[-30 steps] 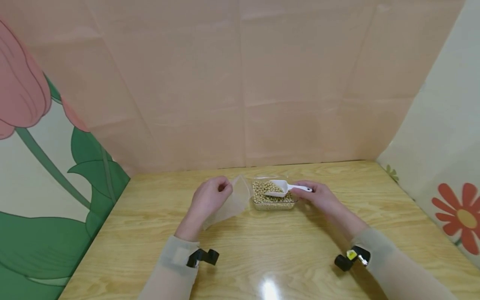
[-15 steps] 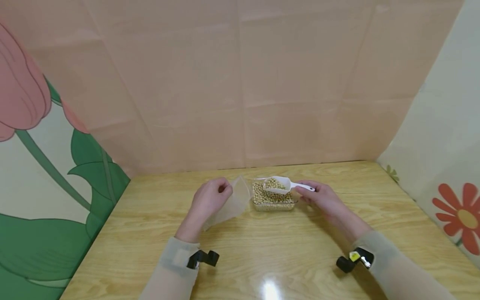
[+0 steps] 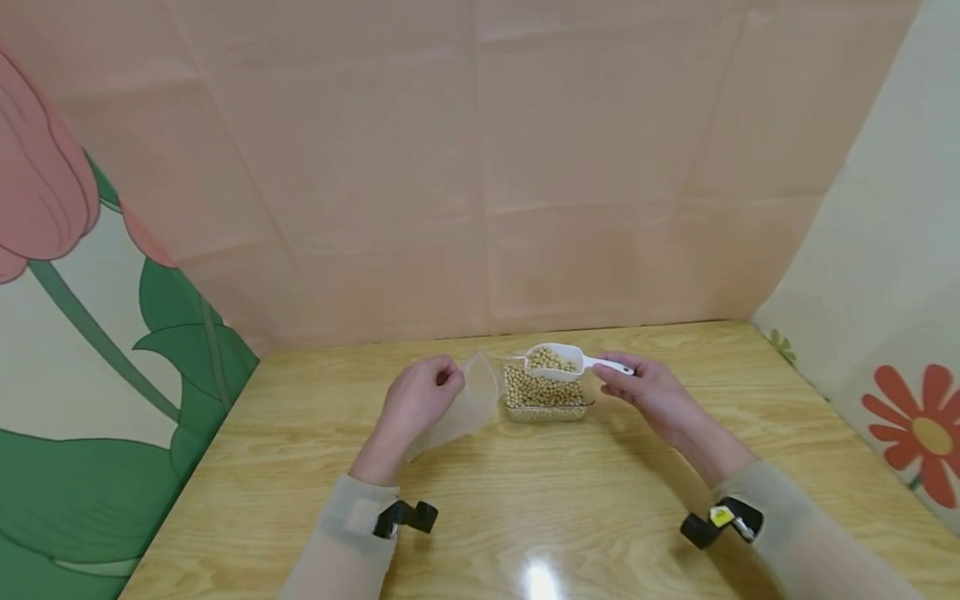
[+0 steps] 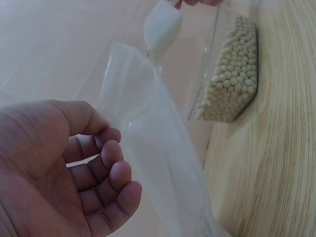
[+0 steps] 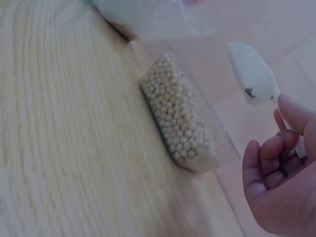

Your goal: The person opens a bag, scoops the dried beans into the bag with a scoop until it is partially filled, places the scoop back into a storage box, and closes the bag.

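We see the tub (image 3: 547, 407) of beans (image 3: 534, 393) on the bench (image 3: 480, 508); the bag (image 3: 461, 410) is at its 9 o'clock. At the tub's 2 o'clock our right grip (image 3: 648, 392) grasps the scoop (image 5: 254, 74), which hangs loaded over the tub's 12 o'clock side. Our left grip (image 3: 422, 393) pinches the bag at its 10 o'clock edge. Risks: a wrist roll or early tilt could spill beans onto the bench, as the load looks full and the scoop is held from its 3 o'clock end only. Bag looks limp, so its mouth could fold shut if the scoop bumps it or the pinch slackens.
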A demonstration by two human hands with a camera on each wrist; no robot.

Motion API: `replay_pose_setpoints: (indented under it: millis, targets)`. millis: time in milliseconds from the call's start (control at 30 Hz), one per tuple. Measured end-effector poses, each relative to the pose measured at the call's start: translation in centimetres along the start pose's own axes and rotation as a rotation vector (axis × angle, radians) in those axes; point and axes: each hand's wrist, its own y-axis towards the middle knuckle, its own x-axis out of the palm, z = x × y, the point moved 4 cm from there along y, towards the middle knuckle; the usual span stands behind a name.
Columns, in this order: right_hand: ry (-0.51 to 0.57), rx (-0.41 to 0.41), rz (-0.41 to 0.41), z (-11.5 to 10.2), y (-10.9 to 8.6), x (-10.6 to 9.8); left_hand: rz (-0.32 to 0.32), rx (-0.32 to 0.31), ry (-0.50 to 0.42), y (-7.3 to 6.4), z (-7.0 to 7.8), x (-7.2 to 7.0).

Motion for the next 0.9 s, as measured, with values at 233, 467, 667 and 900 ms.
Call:
replay_pose_setpoints:
  millis: [233, 467, 667, 900]
  targets:
    - [-0.021, -0.014, -0.016, -1.7, -0.8, 1.2, 0.0, -0.007, -0.009, -0.1, 0.1, -0.2]
    - [-0.008, -0.051, -0.052, -2.9, -1.4, 2.8, 0.0, -0.012, -0.005, -0.1, 0.1, -0.2]
    - [-0.06, -0.063, -0.068, -3.4, -1.3, 4.2, 0.003, -0.017, -0.001, -0.1, 0.1, -0.3]
    - [-0.127, -0.069, -0.088, -3.5, -0.7, 5.8, 0.0, -0.027, -0.007, -0.1, 0.0, -0.3]
